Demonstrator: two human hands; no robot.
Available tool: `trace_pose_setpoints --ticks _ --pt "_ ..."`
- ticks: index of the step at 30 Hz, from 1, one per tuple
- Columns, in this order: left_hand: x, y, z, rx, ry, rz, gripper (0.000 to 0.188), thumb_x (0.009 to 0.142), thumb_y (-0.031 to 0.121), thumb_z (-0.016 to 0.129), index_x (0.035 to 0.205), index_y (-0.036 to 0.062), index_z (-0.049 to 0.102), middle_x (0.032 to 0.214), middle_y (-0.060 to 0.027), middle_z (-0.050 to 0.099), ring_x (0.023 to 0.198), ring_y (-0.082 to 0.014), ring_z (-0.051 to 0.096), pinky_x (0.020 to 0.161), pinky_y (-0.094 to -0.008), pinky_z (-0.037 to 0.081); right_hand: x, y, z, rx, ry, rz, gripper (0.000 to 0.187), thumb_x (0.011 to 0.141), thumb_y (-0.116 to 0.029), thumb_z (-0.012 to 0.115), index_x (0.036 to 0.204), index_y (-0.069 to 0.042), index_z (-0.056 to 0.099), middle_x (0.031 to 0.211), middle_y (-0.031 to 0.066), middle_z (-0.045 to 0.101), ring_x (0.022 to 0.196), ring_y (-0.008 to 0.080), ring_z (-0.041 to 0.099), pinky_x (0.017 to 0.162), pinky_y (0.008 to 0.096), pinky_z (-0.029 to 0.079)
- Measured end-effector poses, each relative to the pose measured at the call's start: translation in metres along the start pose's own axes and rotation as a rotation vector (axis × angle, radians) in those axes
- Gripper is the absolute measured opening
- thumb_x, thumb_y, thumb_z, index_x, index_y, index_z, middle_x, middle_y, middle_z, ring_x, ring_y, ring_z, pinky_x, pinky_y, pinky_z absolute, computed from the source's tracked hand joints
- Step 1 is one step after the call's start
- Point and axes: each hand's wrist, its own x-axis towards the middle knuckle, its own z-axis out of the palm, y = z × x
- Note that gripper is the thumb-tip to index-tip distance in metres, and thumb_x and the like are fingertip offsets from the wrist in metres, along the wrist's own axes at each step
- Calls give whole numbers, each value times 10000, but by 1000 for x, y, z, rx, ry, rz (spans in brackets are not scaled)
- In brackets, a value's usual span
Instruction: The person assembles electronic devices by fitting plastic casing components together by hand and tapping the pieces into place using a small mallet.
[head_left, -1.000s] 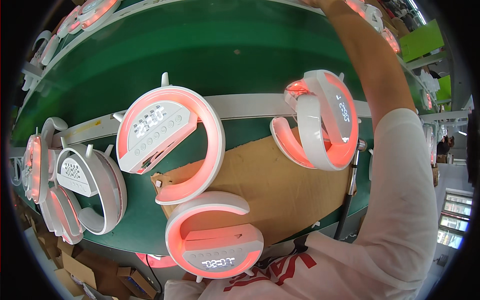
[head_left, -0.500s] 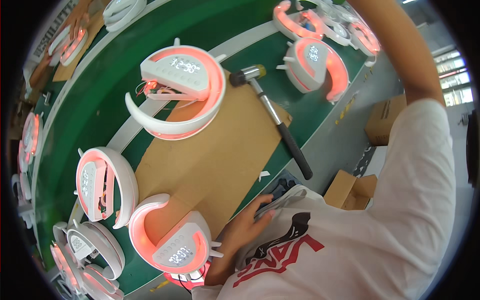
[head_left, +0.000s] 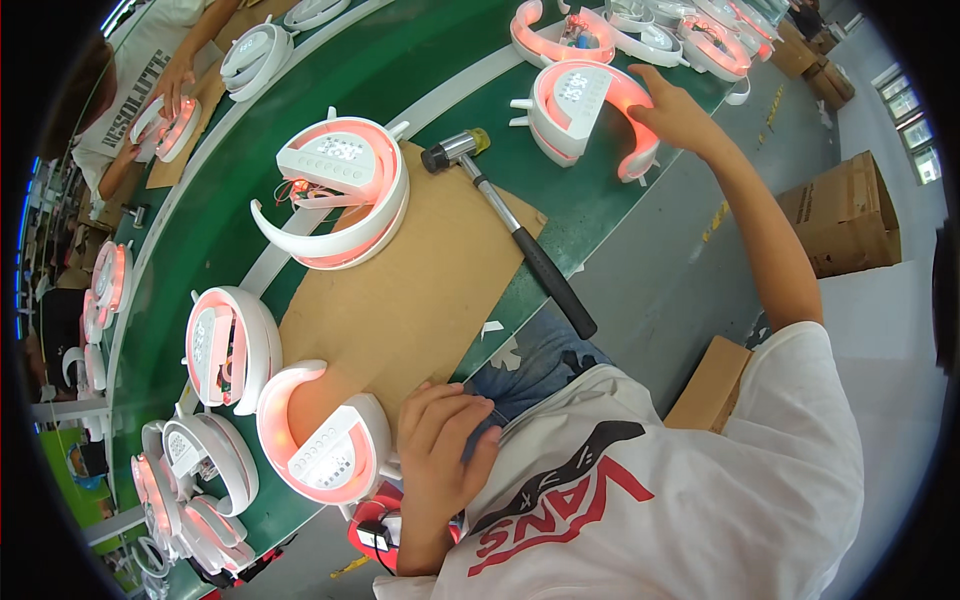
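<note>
My right hand (head_left: pixel 685 115) reaches to the far right. Its thumb and fingers are around the outer side of a white C-shaped lamp clock (head_left: pixel 570 105), whose ring glows pink. My left hand (head_left: pixel 440 445) hovers by the table edge, fingers loosely bent, thumb apart, nothing in it. Just left of it stands another lit lamp clock (head_left: pixel 335 455). On the brown cardboard sheet (head_left: pixel 400 290) in the middle, a lamp clock (head_left: pixel 340 190) shows loose wires and an uncovered inside. A mallet (head_left: pixel 510 220) with a black grip lies across the sheet's right edge.
More lamp clocks stand left, one with its inside exposed (head_left: pixel 230 350), and several are clustered lower left (head_left: pixel 190 500). Others crowd the far right (head_left: pixel 650 40). Another person's hand (head_left: pixel 180 80) works on a lamp across the green table. Cardboard boxes (head_left: pixel 840 215) are on the floor at right.
My right hand has come down from above the top edge onto the far-right lamp clock. My left hand has lifted from beside my shirt toward the cardboard sheet. The view has shifted.
</note>
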Motion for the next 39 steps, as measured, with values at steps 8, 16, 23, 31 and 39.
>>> trace_pose_setpoints --ticks 8,16,23,31,39 --pt "-17 -5 9 -58 310 -158 170 800 -3 658 970 -6 668 919 -154 682 956 -335 643 879 -421 500 0 2 -17 245 -288 332 345 826 -272 595 1081 -41 584 853 73 639 619 163 597 501 298 477" --pt "-25 -5 24 -318 395 -271 487 845 79 717 1290 -26 549 1175 -194 619 1120 -338 609 960 -418 489 -71 -45 -19 278 13 -19 397 887 -140 633 1242 11 539 1122 124 641 1058 234 611 945 365 472" --pt "5 3 32 -69 550 -213 826 777 178 845 1460 2 416 1528 -304 244 1399 -456 342 1103 -514 377 -122 -189 12 410 -281 -224 525 864 -109 587 1373 -27 490 1124 217 642 992 339 646 904 392 491" --pt "10 -25 41 146 695 -337 616 845 151 771 1394 55 509 1552 -306 238 1436 -471 280 1146 -535 268 -68 -206 18 323 -479 -301 519 890 -272 640 1337 -24 550 1024 264 664 895 373 668 783 422 524" --pt "9 -25 43 214 598 -318 618 851 96 745 1411 32 494 1414 -366 418 1263 -511 480 1023 -534 409 1 -218 78 130 -352 -774 456 882 -204 691 1330 -195 606 1180 186 593 1008 329 645 878 413 521"
